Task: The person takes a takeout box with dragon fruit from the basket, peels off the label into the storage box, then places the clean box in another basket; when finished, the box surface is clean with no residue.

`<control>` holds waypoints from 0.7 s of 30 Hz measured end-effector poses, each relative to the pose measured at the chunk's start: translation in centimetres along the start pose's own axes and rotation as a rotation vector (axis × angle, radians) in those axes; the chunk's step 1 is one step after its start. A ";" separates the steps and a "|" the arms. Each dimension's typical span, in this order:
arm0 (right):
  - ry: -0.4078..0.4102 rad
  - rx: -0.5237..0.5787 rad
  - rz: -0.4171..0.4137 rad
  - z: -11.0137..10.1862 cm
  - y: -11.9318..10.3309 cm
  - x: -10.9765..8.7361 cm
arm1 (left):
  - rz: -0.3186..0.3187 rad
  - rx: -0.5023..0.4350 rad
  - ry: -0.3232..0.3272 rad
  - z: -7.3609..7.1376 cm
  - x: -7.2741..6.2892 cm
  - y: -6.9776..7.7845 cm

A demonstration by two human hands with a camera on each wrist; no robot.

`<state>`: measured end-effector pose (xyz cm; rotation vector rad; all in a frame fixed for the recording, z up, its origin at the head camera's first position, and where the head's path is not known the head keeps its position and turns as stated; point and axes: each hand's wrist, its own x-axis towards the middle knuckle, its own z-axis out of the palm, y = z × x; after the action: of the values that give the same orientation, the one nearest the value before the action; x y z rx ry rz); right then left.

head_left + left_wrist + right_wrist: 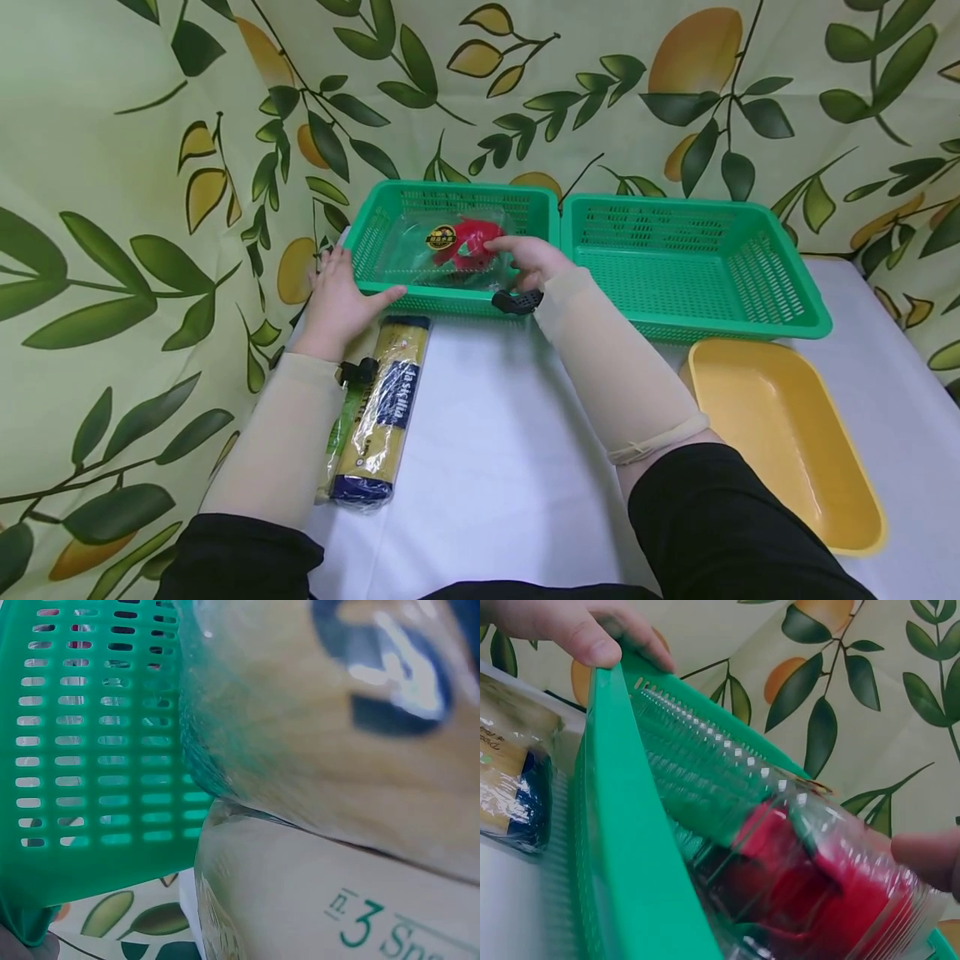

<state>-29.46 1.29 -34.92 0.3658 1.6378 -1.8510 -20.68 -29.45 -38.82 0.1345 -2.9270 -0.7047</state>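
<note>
A clear plastic box with a black-and-gold label lies inside the left green basket. Red fruit with green tips shows through its lid at the right end; it looks like dragon fruit. My right hand holds the box at that end, a fingertip against the plastic in the right wrist view. With thumb on the front rim and fingers over the left side, my left hand grips the basket's corner. Pasta packs fill much of the left wrist view, beside the basket's slotted wall.
A spaghetti pack with a dark blue label lies in front of the left basket, a second pack partly under it. To the right stand another green basket and a yellow tray. Patterned cloth hangs behind.
</note>
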 end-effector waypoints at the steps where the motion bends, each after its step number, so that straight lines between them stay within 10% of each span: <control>1: -0.012 0.016 -0.001 0.0 0.0 0.2 | 0.002 0.000 0.001 0.0 0.0 0.0; 21: -0.012 0.012 -0.091 -0.2 0.5 0.7 | -0.014 -0.002 -0.011 0.0 -0.1 0.1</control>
<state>-29.75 1.30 -35.72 0.2890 1.6606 -1.9268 -20.61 -29.36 -38.78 0.1516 -2.9388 -0.7121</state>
